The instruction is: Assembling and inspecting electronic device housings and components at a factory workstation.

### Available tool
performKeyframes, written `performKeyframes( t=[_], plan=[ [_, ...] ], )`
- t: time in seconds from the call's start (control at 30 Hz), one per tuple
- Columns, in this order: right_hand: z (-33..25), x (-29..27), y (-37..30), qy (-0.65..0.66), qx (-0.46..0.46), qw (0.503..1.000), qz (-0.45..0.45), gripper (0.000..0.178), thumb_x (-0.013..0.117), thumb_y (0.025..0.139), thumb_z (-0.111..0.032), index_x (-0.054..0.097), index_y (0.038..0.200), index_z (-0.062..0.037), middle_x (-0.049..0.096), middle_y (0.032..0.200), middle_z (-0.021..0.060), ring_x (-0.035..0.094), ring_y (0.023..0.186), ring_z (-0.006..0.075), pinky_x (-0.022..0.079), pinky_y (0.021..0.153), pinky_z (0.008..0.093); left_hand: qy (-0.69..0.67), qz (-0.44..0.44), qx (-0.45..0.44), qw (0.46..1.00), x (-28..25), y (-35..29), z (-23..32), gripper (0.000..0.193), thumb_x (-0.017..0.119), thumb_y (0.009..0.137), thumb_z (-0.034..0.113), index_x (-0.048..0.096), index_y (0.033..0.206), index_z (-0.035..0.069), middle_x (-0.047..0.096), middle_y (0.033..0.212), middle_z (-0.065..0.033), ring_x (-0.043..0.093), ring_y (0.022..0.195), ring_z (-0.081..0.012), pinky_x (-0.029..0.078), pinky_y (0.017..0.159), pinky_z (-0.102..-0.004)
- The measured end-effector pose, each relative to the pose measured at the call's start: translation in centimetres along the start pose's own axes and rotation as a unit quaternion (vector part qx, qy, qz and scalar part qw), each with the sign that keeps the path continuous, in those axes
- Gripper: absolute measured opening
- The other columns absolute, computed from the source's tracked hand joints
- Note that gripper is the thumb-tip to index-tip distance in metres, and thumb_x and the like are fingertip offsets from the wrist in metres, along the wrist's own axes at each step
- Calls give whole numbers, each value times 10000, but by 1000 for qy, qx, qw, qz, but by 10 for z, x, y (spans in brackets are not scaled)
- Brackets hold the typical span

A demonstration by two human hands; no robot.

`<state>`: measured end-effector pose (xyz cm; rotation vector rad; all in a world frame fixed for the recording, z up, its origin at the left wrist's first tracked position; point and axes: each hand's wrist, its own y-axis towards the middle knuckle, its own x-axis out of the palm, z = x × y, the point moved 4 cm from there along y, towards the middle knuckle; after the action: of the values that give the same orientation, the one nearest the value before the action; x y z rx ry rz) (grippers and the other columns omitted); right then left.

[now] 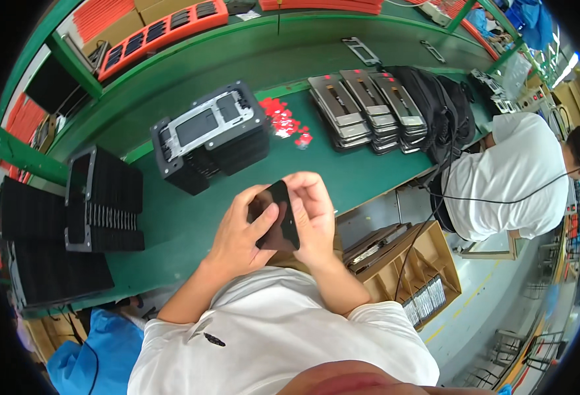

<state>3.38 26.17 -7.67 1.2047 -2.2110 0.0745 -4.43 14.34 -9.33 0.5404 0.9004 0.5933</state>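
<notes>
A green workbench (175,227) curves across a busy workshop, with a green shelf frame (76,62) rising behind it. At its near edge, in front of a white shirt, the wearer's two bare hands hold one dark, glossy rectangular panel (286,232), tilted. The left hand (234,240) grips its left side, thumb laid across the face; the right hand (316,220) closes on the right edge, fingers curled near the upper corner. The hidden fingertips are hard to make out. Beyond the hands stands a black stack (240,150) topped by a silvery frame (223,113), with small red pieces (282,118) scattered just beside it. Further right are three piles of flat panels (337,108) and a black bag (428,99). More black trays (102,191) stand on the left. At right, a co-worker in white (507,174) bends away.
</notes>
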Motion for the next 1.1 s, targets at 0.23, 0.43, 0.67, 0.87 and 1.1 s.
performKeyframes(
  t=[0.23,0.43,0.67,0.87,1.1],
  plan=[
    [-25,11,-14,-101,-121,981,-116,227,627,1066,-243,569,1050,-24,595,967,57,583,880,173,493,852,296,-26,12,50,998,-7,1,2,1016,850,766,118,356,1598,428,501,1450,-212,620,1079,-379,561,837,-440],
    [-49,4,71,-66,-114,973,-190,239,600,1068,-246,581,974,-27,569,804,44,562,680,188,476,643,331,-251,21,-137,958,-35,3,-20,782,723,927,343,352,1582,132,503,1472,-244,650,1042,-299,595,729,-359],
    [30,-56,162,-704,-167,689,-46,146,675,980,-129,630,998,9,695,772,131,703,672,208,538,615,351,-440,46,-235,866,-59,8,-21,906,474,1015,652,292,1571,-39,479,1503,-279,658,1115,-292,630,715,-388],
    [-46,15,105,-314,-162,934,-57,167,658,976,-29,658,1143,-22,670,742,46,637,598,107,497,532,274,-559,133,-296,763,-55,19,-26,877,264,1067,681,250,1608,-8,521,1475,-251,671,1131,-307,647,694,-421],
    [-19,58,105,-152,235,849,-449,325,635,1007,-63,621,1321,21,630,668,0,576,511,70,451,491,198,-502,96,-269,816,-75,13,-39,840,187,1081,662,288,1614,21,523,1504,-215,667,1117,-288,627,686,-386]
  ],
)
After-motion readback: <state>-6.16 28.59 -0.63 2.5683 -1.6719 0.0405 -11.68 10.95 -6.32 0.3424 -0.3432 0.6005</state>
